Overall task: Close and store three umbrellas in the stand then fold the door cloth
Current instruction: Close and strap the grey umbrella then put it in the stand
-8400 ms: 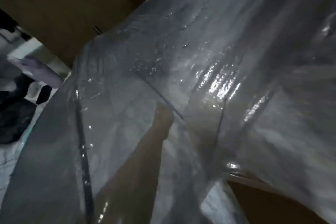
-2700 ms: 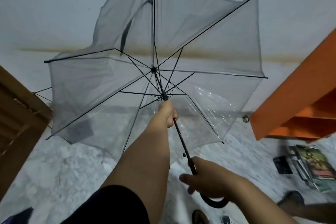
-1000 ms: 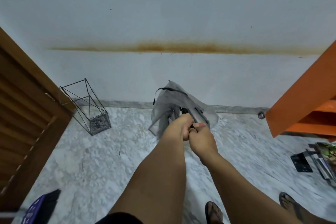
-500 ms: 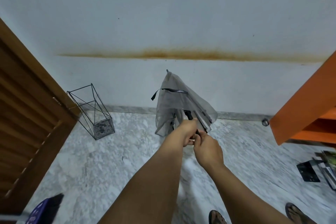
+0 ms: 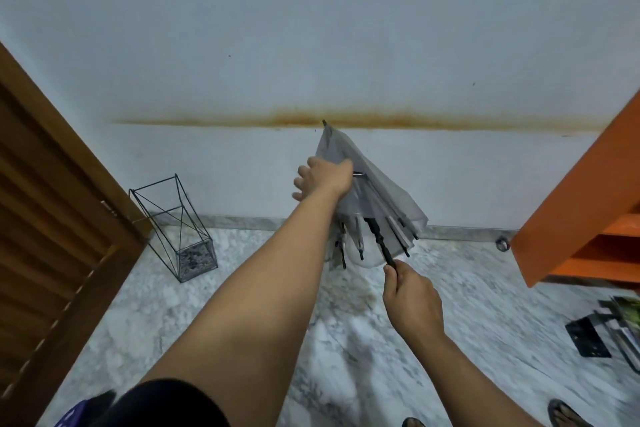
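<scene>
A clear, greyish umbrella (image 5: 381, 194) is collapsed and points tip-up toward the wall in front of me. My right hand (image 5: 412, 295) grips its black shaft near the lower end. My left hand (image 5: 322, 177) reaches up along the folded canopy near the tip, thumb against the plastic and fingers spread to the left. An empty black wire umbrella stand (image 5: 176, 229) sits on the floor at the left, by the wall. No door cloth is in view.
A brown louvred door (image 5: 52, 236) fills the left side. An orange shelf unit (image 5: 588, 218) juts in at the right, with magazines (image 5: 623, 329) and a dark flat item on the marble floor below it. My sandalled feet show at the bottom.
The umbrella went from fully open to collapsed. Over the last half second my left hand slid from the shaft up the canopy toward the tip, and the umbrella lifted higher.
</scene>
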